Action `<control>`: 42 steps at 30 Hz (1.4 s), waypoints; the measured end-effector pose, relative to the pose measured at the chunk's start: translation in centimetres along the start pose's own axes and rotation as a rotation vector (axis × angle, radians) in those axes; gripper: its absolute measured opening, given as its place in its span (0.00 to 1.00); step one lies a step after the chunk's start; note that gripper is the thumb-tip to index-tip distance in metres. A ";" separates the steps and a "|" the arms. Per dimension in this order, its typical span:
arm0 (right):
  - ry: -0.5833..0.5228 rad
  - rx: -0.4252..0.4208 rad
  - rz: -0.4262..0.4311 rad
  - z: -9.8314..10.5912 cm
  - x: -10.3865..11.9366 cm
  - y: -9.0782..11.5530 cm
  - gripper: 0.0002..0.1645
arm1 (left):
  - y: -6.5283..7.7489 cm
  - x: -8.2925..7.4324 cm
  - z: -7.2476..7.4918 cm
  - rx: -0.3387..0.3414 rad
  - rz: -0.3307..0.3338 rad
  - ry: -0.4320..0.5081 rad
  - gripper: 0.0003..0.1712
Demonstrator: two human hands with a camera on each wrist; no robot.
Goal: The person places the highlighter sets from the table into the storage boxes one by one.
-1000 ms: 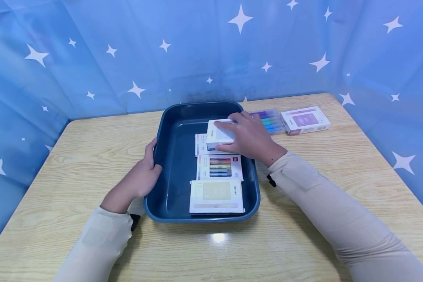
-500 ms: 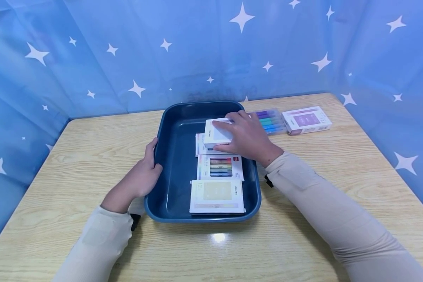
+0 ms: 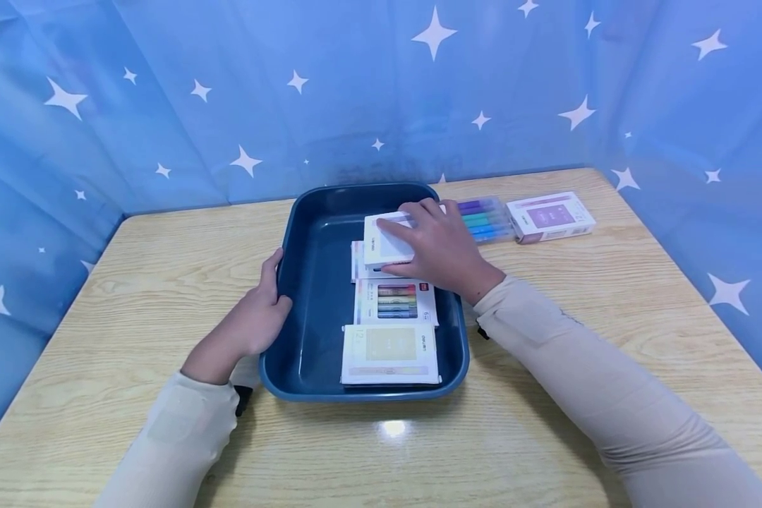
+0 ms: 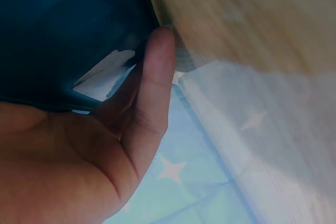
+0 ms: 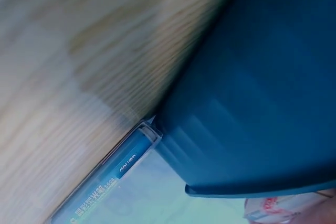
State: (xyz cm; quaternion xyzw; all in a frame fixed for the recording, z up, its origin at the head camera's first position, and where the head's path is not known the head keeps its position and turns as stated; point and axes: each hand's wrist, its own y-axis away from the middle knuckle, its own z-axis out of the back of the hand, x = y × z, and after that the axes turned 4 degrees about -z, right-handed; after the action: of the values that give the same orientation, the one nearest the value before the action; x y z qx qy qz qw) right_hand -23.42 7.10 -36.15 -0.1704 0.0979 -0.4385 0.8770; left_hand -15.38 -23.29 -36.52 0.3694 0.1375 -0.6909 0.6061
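Head view, the tray taken as the dial. Dark blue tray [image 3: 320, 282]: one, on a wood-grain table [image 3: 184, 282]. Left hand [image 3: 254, 317]: 9 o'clock, gripping the tray wall, thumb at the rim, fingers along the outer face. Right hand [image 3: 441, 247]: 2 o'clock, thumb and fingers pinching a white carton [image 3: 387, 248]. Carton: 1 o'clock, above a pastel-edged box [image 3: 357, 262]; whether these two touch is unclear. Windowed box [image 3: 396, 301], coloured sticks visible: 3 o'clock. Yellow-labelled box [image 3: 390, 355]: 5 o'clock. Clear pen case [image 3: 485, 220] and purple-labelled box [image 3: 549, 217]: outside, 2 o'clock.
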 end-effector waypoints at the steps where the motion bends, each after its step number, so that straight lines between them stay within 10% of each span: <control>1: 0.003 -0.001 0.004 0.0 0.0 0.0 0.44 | 0.0 0.0 0.0 0.000 -0.001 -0.001 0.42; 31: -0.025 0.001 0.153 -0.4 0.0 -0.6 0.46 | 0.1 0.0 0.0 -0.006 -0.007 -0.003 0.41; 42: -0.179 0.157 0.020 -0.6 -0.2 -0.7 0.47 | 0.1 0.0 0.0 -0.008 -0.006 -0.005 0.41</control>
State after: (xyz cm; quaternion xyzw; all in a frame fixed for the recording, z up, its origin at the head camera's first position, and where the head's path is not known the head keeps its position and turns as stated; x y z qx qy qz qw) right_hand -24.24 6.72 -36.40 -0.1387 -0.0136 -0.4188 0.8973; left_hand -15.32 -23.31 -36.50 0.3648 0.1402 -0.6931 0.6057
